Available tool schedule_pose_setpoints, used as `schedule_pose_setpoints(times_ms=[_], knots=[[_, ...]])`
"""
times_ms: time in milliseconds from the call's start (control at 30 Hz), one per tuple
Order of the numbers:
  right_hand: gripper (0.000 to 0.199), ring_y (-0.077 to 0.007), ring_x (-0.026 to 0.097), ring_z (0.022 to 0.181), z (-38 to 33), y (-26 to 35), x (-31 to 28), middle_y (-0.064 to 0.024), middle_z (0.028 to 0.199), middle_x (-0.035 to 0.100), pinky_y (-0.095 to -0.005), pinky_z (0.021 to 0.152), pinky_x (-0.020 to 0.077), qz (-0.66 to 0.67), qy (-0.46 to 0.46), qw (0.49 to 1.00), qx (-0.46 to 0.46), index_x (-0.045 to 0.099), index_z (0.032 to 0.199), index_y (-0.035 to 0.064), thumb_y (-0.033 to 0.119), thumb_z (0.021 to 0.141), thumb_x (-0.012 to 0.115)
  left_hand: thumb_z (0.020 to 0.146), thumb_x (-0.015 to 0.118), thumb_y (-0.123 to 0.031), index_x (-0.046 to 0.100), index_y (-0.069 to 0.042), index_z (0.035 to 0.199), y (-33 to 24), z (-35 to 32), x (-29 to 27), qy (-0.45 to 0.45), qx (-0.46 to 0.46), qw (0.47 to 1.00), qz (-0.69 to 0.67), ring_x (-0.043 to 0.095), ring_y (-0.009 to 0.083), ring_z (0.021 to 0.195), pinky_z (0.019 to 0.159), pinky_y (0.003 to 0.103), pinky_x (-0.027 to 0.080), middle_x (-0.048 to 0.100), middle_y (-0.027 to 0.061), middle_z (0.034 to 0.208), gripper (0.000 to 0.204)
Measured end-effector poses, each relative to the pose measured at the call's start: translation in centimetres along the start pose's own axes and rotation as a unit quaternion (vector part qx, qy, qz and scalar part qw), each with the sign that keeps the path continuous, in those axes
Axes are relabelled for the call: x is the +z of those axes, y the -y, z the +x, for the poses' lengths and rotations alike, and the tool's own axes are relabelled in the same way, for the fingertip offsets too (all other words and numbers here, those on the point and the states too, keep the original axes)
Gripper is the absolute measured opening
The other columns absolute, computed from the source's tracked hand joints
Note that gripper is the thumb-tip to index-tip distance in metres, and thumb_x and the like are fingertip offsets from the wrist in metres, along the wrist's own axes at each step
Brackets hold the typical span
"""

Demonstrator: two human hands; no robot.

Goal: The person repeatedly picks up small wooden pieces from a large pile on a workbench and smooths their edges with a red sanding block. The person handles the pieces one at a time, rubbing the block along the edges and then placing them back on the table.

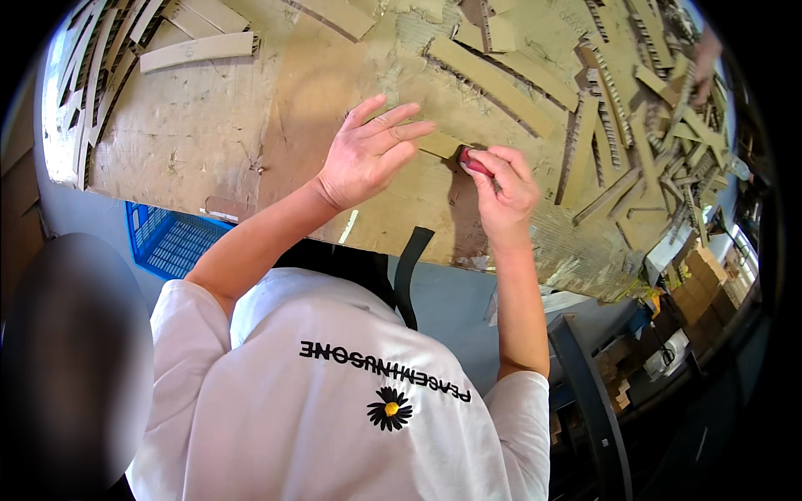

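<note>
My left hand [368, 156] is held over the cardboard-covered table [209, 125] with its fingers stretched out and apart, and nothing shows in it. To its right, my right hand [508, 190] is closed round a small red object with a dark end [474, 162]; most of it is hidden by the fingers, so its kind is unclear. A short tan cardboard strip [440, 144] lies between the two hands. Its right end meets the red object, and its left end is near my left fingertips. I cannot tell whether the left fingers touch it.
Stacked honeycomb-cardboard strips [109, 71] line the table's left end. Longer strips [489, 83] lie beyond my hands, and a loose heap of pieces [681, 154] covers the right side. Another person's hand [707, 63] is at the far right. A blue crate [174, 242] stands below the table edge.
</note>
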State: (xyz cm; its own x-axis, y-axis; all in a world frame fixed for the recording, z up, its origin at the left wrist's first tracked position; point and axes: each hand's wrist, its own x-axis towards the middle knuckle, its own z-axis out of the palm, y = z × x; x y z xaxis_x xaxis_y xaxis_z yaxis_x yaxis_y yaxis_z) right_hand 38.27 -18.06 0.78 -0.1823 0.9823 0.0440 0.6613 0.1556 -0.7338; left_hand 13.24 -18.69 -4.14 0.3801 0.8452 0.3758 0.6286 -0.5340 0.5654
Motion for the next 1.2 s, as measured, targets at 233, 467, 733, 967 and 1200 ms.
schedule_pose_setpoints(times_ms=[233, 467, 733, 967, 1200], knots=[[0.024, -0.023, 0.071, 0.086, 0.1, 0.7, -0.1, -0.0088, 0.102, 0.07, -0.0328, 0.073, 0.0584, 0.01, 0.004, 1.0, 0.022, 0.08, 0.102, 0.0087, -0.001, 0.081, 0.084, 0.085, 0.076, -0.006, 0.063, -0.009, 0.101, -0.3, 0.3, -0.2, -0.037, -0.012, 0.999, -0.015, 0.064, 0.028, 0.128, 0.113, 0.051, 0.041, 0.067, 0.0059, 0.134, 0.021], [0.021, -0.0232, 0.071, 0.087, -0.2, 0.2, 0.2, -0.0101, 0.102, 0.07, -0.0328, 0.075, 0.0587, -0.011, -0.009, 1.0, 0.009, 0.079, 0.1, 0.0062, -0.001, 0.081, 0.084, 0.102, 0.061, -0.039, 0.067, -0.006, 0.11, -9.4, -5.4, -1.2, 0.393, 0.001, 0.818, -0.421, 0.066, 0.0438, 0.098, 0.087, 0.054, 0.054, 0.07, 0.0178, 0.109, 0.034], [0.019, -0.0239, 0.071, 0.086, 0.0, 0.9, 0.2, -0.0096, 0.099, 0.071, -0.0324, 0.075, 0.0581, -0.007, -0.01, 1.0, 0.015, 0.079, 0.099, 0.0057, 0.001, 0.081, 0.084, 0.094, 0.069, -0.02, 0.07, -0.005, 0.117, -8.9, -5.7, -1.7, 0.373, -0.104, 0.808, -0.444, 0.069, 0.0414, 0.094, 0.084, 0.052, 0.055, 0.072, 0.0199, 0.103, 0.027], [0.018, -0.0252, 0.072, 0.082, 0.2, 0.7, -0.2, -0.0073, 0.098, 0.071, -0.0328, 0.073, 0.0578, -0.027, -0.016, 0.999, -0.017, 0.079, 0.097, 0.0088, 0.005, 0.08, 0.084, 0.078, 0.083, -0.019, 0.066, -0.01, 0.123, -0.8, 2.7, -4.7, 0.12, -0.003, 0.993, 0.003, 0.057, 0.0325, 0.116, 0.096, 0.046, 0.047, 0.062, 0.0089, 0.123, 0.049], [0.02, -0.024, 0.071, 0.082, 0.0, 0.3, 0.2, -0.0057, 0.099, 0.071, -0.0326, 0.073, 0.0572, -0.002, -0.027, 0.999, -0.019, 0.079, 0.098, 0.0102, 0.007, 0.079, 0.085, 0.077, 0.084, -0.019, 0.066, -0.012, 0.125, 0.6, 2.4, -3.1, 0.142, -0.03, 0.989, 0.041, 0.056, 0.0311, 0.114, 0.096, 0.045, 0.046, 0.061, 0.0077, 0.119, 0.052]])
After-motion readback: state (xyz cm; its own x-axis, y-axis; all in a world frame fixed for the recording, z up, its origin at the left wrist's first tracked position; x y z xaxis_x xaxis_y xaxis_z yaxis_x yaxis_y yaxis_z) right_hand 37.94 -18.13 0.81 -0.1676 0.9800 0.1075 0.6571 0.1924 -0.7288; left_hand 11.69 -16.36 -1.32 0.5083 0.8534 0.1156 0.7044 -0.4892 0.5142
